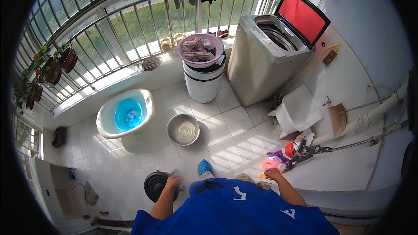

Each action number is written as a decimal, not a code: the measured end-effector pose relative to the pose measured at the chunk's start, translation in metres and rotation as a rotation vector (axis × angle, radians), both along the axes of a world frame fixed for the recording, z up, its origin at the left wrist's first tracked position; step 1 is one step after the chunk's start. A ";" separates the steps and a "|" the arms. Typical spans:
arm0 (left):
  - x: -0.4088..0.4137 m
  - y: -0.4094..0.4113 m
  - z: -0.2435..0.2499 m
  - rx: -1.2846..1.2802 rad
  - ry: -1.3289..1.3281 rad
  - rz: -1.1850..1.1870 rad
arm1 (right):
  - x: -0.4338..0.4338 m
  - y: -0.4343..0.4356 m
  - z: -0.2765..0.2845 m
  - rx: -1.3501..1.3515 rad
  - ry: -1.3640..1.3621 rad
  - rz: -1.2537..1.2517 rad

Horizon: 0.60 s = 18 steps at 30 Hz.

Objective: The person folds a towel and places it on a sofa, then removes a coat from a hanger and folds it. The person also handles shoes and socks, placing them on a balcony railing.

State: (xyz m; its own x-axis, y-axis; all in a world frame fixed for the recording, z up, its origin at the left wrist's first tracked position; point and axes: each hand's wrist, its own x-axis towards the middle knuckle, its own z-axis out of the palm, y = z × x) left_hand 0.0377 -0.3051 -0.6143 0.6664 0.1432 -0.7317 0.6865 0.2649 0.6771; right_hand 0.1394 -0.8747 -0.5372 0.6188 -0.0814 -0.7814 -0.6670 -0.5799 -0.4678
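Observation:
My left hand (173, 182) is blurred and shows in front of the edge of a round black lidded container or stool (154, 186). Whether it touches that object is unclear. On the other side, my right hand (273, 174) appears with its fingers loosely curled, beside a pink plastic bottle (274, 164) with a white cap. A small orange item (262, 175) shows at its fingertips; I cannot tell if it is held. Before me on the tiles sits a metal basin (183, 130). A white plastic tub (107, 111) holds a blue basin (128, 115).
A pink basin of clothes (200, 51) rests on a white bin (204, 86). The top-loading washing machine (261, 68) has its lid raised. A white sink (298, 107) and drainpipe (365, 117) line the right wall. Potted plants (54, 68) hang from the railing (143, 34).

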 end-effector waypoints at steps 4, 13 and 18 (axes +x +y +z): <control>0.148 -0.005 0.017 0.199 0.023 -0.399 | 0.057 0.014 0.003 0.013 -0.010 -0.060; 0.403 -0.096 0.102 0.081 -0.218 -0.358 | 0.262 0.004 -0.057 0.072 -0.163 0.358; 0.416 -0.124 0.086 0.159 -0.047 -0.194 | 0.393 -0.015 -0.021 0.215 -0.274 0.293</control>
